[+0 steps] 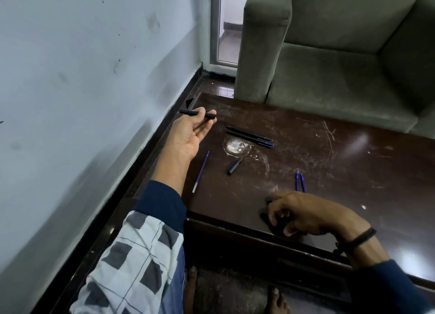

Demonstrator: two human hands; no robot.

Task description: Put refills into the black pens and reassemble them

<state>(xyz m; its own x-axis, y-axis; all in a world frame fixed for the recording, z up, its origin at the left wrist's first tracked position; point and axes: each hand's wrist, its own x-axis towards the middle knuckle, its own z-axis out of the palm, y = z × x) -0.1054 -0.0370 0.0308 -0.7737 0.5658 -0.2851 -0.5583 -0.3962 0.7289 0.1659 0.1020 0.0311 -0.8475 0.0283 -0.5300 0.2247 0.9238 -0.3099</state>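
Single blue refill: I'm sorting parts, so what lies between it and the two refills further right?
Head view: a black pen cap lies between the single refill and the refill pair, nearer the single one.

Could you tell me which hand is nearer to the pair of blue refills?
Right. The right hand sits just on the near side of the refills; the left hand is far off to their left, holding a black pen.
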